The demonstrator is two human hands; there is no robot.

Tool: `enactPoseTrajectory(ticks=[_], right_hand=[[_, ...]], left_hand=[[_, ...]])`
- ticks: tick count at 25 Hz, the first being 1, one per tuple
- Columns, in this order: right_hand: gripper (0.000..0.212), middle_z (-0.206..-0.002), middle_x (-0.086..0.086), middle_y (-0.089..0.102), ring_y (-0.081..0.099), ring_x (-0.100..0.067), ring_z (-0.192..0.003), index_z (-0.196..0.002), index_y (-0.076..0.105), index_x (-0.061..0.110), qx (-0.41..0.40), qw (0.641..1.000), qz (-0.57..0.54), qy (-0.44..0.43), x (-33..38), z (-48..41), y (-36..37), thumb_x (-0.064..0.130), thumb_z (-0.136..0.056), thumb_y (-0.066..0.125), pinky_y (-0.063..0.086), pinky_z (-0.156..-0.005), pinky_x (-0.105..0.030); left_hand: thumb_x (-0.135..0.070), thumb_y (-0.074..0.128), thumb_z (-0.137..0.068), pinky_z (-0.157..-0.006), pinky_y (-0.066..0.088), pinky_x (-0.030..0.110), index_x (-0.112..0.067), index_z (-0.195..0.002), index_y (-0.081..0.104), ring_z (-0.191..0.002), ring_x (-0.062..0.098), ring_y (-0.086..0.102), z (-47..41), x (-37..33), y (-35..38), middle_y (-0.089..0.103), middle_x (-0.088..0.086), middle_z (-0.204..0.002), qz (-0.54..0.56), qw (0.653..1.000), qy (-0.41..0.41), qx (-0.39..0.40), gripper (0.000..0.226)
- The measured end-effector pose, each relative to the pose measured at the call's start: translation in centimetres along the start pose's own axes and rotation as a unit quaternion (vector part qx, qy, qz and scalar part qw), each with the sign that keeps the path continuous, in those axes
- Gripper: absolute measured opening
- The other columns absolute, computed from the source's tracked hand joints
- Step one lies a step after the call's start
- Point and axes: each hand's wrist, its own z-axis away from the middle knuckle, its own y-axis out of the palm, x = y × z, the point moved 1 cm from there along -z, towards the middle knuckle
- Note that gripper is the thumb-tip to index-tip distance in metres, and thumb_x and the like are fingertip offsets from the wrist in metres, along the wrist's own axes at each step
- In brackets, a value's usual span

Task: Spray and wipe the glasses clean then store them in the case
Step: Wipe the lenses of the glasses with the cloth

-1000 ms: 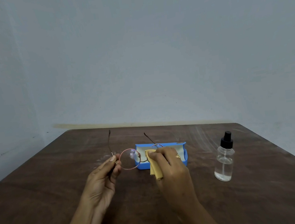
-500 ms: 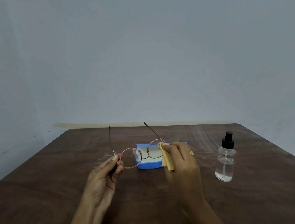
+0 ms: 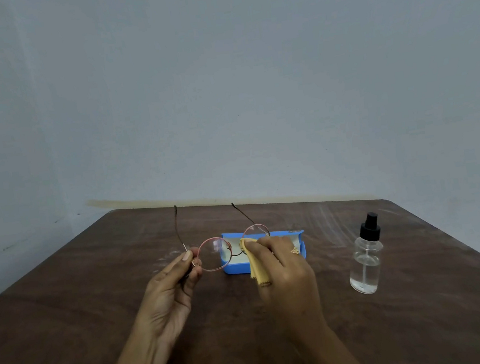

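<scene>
- Two risks, as I judge: hard rubbing could bend the thin glasses (image 3: 213,254) or twist them from the left grip.
- Left hand (image 3: 170,290): narrow grip, pinching one hinge, glasses above the tabletop (image 3: 98,320), before the open case (image 3: 296,232).
- Right hand (image 3: 285,267): grip pinching the cloth (image 3: 257,273) against the other lens.

Spray bottle (image 3: 364,260) stands right, case (image 3: 301,245) centre; tabletop (image 3: 96,305) left open

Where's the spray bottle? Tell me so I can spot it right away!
Look at the brown table and go to its right side, past the blue case and the right hand. The bottle stands alone there, upright. It is the only clear thing with a black cap.
</scene>
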Motion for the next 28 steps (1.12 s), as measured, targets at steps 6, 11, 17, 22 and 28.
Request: enactPoseTrajectory(ticks=[6,11,17,22,28], right_hand=[[0.028,-0.089,0.002,0.071,0.063,-0.009,-0.08,-0.098,0.068,0.015,0.096,0.991,-0.074,0.056,0.6,0.5,-0.7,0.012,-0.078,0.05,0.048,-0.071,-0.018],[0.029,-0.087,0.012,0.066,0.061,0.0,-0.08,-0.102,0.068,0.022,0.104,0.881,-0.251,0.388,-1.6,0.8,-3.3,0.002,-0.081,0.064,0.046,-0.065,-0.007],[0.028,-0.098,-0.001,0.062,0.056,-0.015,-0.082,-0.098,0.061,0.02,0.08,0.74,-0.352,0.568,-6.1,2.6,-6.4,-0.003,-0.086,0.054,0.044,-0.059,-0.026],[0.031,-0.093,0.005,0.064,0.058,-0.01,-0.084,-0.085,0.07,0.022,0.07,0.76,-0.296,0.575,-7.7,3.9,-8.0,-0.002,-0.087,0.049,0.044,-0.066,-0.025],[0.029,-0.096,0.003,0.066,0.06,-0.006,-0.085,-0.098,0.07,0.016,0.069,0.778,-0.242,0.576,-8.4,5.0,-8.5,-0.001,-0.088,0.049,0.046,-0.069,-0.021]], left_hand=[[-0.016,0.092,-0.008,-0.041,0.049,0.011,-0.003,-0.06,0.073,-0.043,0.007,0.062,-0.4,0.0,-0.6,0.068,0.006,-0.053,0.004,1.0,0.006,-0.002,0.057],[0.0,0.052,-0.08,-0.042,0.048,0.008,-0.007,-0.054,0.072,-0.04,0.005,0.058,-0.2,0.9,-0.1,0.063,0.001,-0.046,-0.068,0.997,0.019,0.02,0.034],[-0.018,0.062,-0.059,-0.047,0.049,0.008,-0.016,-0.057,0.075,-0.042,0.003,0.057,0.8,1.6,1.0,0.062,0.002,-0.047,-0.178,0.982,0.031,0.049,0.014],[-0.055,0.085,-0.016,-0.049,0.051,0.011,-0.019,-0.064,0.076,-0.047,0.006,0.062,0.8,2.1,0.7,0.066,-0.001,-0.052,-0.246,0.965,0.048,0.078,0.061],[-0.054,0.084,-0.025,-0.049,0.051,0.011,-0.023,-0.066,0.076,-0.048,0.005,0.062,1.1,2.7,0.7,0.066,-0.002,-0.052,-0.281,0.952,0.07,0.099,0.052]])
